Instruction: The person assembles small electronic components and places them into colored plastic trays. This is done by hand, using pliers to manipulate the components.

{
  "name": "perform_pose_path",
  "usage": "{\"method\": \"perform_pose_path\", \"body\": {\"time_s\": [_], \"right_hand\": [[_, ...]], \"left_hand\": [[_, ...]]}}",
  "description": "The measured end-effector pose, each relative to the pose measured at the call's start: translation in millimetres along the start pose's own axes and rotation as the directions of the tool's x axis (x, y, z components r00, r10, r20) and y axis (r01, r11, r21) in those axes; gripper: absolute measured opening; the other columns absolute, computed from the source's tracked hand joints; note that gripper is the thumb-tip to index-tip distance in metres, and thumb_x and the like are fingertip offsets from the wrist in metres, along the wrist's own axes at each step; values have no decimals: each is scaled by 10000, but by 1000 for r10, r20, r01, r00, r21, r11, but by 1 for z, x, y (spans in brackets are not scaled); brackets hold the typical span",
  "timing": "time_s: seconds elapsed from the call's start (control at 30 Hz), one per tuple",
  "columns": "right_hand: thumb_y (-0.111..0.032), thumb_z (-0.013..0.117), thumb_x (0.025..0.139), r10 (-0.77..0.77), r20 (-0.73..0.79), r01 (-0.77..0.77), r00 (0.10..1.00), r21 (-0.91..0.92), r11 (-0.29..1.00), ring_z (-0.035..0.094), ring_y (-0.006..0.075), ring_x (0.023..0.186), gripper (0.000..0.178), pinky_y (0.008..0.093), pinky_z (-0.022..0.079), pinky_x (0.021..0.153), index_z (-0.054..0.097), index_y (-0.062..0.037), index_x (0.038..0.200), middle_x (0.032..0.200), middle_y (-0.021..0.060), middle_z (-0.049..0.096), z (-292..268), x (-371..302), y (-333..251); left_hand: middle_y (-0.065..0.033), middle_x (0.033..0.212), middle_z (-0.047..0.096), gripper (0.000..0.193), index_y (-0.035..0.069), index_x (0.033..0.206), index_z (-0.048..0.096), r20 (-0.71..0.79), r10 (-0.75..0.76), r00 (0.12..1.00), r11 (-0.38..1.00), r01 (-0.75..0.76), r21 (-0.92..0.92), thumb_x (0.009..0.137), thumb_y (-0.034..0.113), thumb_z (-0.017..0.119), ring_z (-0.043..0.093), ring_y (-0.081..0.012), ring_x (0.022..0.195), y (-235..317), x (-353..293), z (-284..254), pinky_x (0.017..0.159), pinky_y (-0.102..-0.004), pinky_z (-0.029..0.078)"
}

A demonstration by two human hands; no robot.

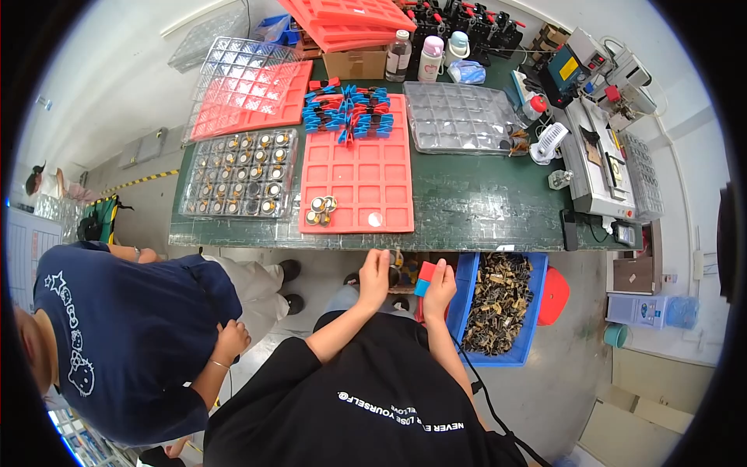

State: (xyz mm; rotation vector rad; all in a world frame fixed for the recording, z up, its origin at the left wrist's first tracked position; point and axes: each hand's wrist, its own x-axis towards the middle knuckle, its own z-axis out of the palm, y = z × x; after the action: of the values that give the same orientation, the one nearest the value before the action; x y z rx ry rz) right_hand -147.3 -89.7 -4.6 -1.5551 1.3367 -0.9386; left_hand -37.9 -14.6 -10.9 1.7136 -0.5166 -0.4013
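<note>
My left hand (375, 280) is raised just off the table's front edge, fingers pinched together; whatever may be between them is too small to make out. Beside it, my right hand (440, 289) grips a small red-and-blue block-like piece (426, 279). On the table ahead lies a red tray (358, 171) with square pockets. A heap of blue and red clips (348, 113) rests on its far end. Several small round metal parts (320, 210) cluster at its near left corner, and a pale disc (375, 219) sits in a near pocket.
Left of the red tray, a transparent tray (240, 175) holds rows of round parts. A covered tray (467, 118) lies to the right, near bottles (398, 54) and a machine (595, 167). A blue bin (464, 300) of small metal pieces stands below right. A co-worker (132, 335) stands left.
</note>
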Motion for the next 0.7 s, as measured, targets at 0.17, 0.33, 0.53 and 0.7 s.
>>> {"method": "perform_pose_path", "body": {"time_s": [0.17, 0.33, 0.53, 0.7], "right_hand": [[-526, 383, 924, 233, 144, -156, 962, -413, 897, 606, 392, 801, 518, 474, 444, 676, 566, -42, 905, 817, 184, 642, -10, 13, 48], [-567, 358, 913, 271, 236, -110, 933, -530, 841, 615, 381, 805, 543, 469, 452, 686, 583, -74, 935, 823, 183, 651, -1, 23, 77], [-310, 626, 808, 44, 317, 203, 947, -701, 683, 425, 388, 1104, 556, 462, 420, 869, 415, -42, 1248, 1179, 202, 453, 23, 15, 84], [-178, 607, 802, -277, 496, 516, 823, -448, 730, 448, 386, 1063, 419, 461, 415, 873, 481, -18, 1168, 1089, 201, 493, 84, 40, 49]], "left_hand": [[-30, 587, 468, 318, 93, 857, 464, 289, -419, 861, 675, 508, -535, 987, 371, 383, 416, -110, 393, -3, 11, -25, 337, -239, 310], [-115, 626, 590, 338, 84, 902, 495, 384, -411, 827, 605, 563, -563, 990, 382, 360, 437, -116, 406, 10, 13, -50, 382, -220, 326], [-74, 654, 629, 328, 103, 915, 530, 392, -461, 796, 627, 604, -491, 977, 394, 391, 496, -65, 464, -1, 8, -70, 400, -194, 338], [-39, 661, 601, 318, 105, 980, 546, 331, -567, 755, 587, 651, -481, 975, 391, 406, 467, -59, 490, -12, 4, -86, 428, -198, 337]]}}
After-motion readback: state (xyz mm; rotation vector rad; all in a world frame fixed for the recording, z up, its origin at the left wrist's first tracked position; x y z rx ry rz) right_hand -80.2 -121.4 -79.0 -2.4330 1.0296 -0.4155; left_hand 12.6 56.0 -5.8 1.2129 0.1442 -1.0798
